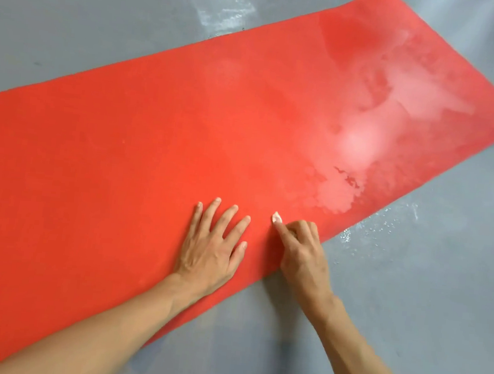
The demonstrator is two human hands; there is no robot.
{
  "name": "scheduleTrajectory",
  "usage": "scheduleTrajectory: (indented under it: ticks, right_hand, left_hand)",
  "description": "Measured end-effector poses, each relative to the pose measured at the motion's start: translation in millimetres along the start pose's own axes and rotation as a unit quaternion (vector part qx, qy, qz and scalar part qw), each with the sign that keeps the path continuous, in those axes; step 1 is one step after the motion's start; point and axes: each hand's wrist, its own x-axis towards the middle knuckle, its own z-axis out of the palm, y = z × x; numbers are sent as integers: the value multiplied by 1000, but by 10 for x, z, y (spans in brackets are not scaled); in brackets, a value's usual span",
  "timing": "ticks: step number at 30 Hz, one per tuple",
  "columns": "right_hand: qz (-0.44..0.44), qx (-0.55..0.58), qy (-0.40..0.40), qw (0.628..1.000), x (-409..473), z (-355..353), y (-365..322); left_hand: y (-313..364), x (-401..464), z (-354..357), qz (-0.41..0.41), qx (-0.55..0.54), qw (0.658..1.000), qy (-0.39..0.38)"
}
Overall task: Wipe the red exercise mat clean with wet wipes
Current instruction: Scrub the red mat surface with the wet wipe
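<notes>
Two bare forearms reach over a smooth grey floor (pixel 75 19) onto a long red mat (pixel 122 150) lying flat and rectangular. Near the mat's near edge, the left hand (pixel 213 244) presses palm-down, fingers straight and spread. Just beside it, the right hand (pixel 303 249) curls its fingers around a small white wipe (pixel 276 218), its crumpled tip touching the mat. Toward the far right end, the matte rubbery surface turns glossy with pale, wet patches.

The grey floor (pixel 75 19) carries the red mat (pixel 153 147), spread flat, with wet patches (pixel 380 227) just beside it.
</notes>
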Motion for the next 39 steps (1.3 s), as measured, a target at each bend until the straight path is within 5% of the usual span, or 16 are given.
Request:
scheduleTrajectory:
  ticks: [5, 9, 13, 18, 22, 26, 31, 35, 39]
  right_hand:
    - [199, -30, 74, 977, 78, 26, 88]
    - [122, 9, 22, 992, -155, 96, -332]
    - [-12, -28, -21, 999, -108, -103, 85]
    - [264, -31, 82, 961, 156, -71, 367]
    - [149, -25, 19, 988, -51, 32, -210]
    - [20, -36, -46, 998, -17, -116, 58]
    - [274, -17, 26, 961, 417, -34, 166]
    - [124, -30, -8, 992, 196, 140, -314]
    - [-23, -57, -39, 997, 349, 18, 83]
  left_hand:
    - [-5, -11, -11, 6, 3, 1000, -7]
    - [-24, -21, 9, 13, 7, 1000, -6]
    - [0, -4, 3, 14, 31, 999, -16]
    - [-22, -10, 6, 20, 52, 998, -43]
    - [-29, -14, -13, 22, 51, 998, -40]
    - [-18, -16, -29, 28, 60, 997, -48]
    - [-43, -5, -36, 28, 69, 996, -49]
    - [-66, -11, -36, 34, 63, 996, -47]
    - [-126, -5, -59, 33, 63, 996, -50]
